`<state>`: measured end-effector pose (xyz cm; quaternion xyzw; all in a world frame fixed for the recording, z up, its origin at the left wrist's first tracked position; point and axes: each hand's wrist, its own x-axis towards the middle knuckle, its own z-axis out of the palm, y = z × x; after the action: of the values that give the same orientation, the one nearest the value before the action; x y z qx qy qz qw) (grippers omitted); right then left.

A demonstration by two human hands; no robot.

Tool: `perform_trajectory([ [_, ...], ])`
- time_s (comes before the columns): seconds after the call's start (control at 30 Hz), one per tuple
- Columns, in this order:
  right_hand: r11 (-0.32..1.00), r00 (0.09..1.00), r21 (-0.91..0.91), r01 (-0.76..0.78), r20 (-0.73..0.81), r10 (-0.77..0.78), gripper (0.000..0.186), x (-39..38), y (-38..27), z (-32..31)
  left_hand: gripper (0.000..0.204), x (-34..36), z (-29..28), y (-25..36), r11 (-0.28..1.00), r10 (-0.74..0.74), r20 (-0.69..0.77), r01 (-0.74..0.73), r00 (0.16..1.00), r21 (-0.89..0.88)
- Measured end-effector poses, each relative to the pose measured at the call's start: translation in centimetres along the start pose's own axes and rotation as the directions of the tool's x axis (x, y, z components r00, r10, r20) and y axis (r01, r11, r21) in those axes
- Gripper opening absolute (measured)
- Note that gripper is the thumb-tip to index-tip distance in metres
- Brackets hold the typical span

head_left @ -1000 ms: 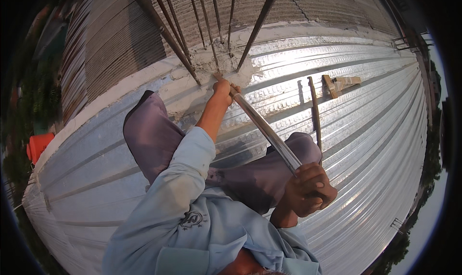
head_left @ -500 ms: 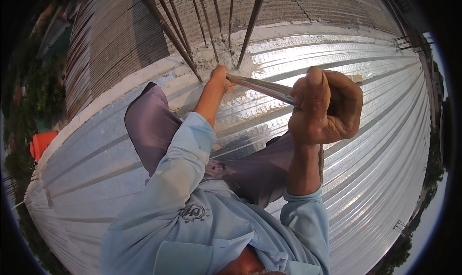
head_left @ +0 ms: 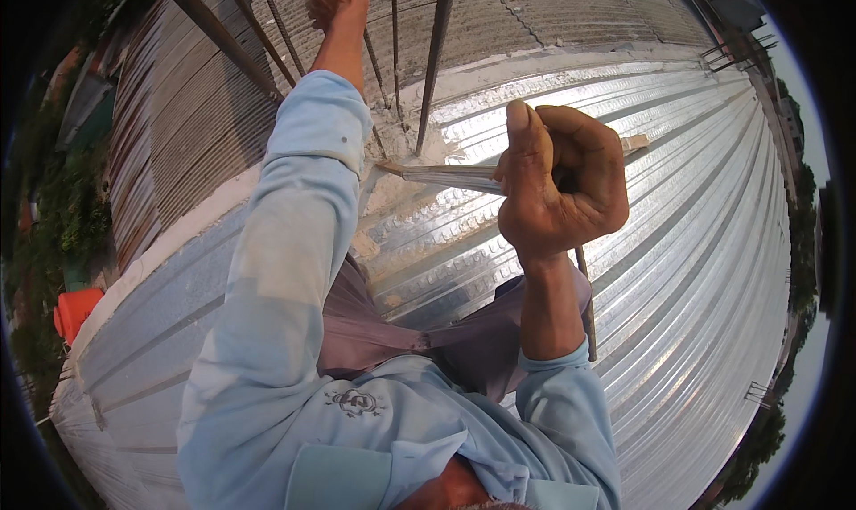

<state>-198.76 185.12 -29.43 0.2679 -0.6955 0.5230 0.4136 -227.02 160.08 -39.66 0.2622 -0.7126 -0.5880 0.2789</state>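
Head view: right hand curled, fingers closed round the near end of the shiny bar. Bar sits at the metal roof's upper edge, far tip by the mortar at the foot of the rods; contact unclear. Left hand up beside the rods, fingers bent; can't tell if pinching anything. My read: one-handed bar-positioning step. Next move calls for steady right grip, tip clear of rods.
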Motion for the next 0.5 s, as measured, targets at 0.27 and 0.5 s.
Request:
perform_trajectory([
  [0.27, 0.996, 0.997, -0.059, 0.062, -0.038, -0.065, 0.018, 0.9, 0.4, 2.4, 0.093, -2.5, -0.2, 1.4, 0.963, -0.234, 0.124, 0.248, 0.964, -0.107],
  [0.5, 0.985, 0.985, -0.018, 0.17, -0.002, -0.17, 0.02, 2.9, 0.6, 5.7, 0.087, 3.9, 1.3, -5.4, 0.913, -0.299, 0.139, 0.325, 0.944, -0.246],
])
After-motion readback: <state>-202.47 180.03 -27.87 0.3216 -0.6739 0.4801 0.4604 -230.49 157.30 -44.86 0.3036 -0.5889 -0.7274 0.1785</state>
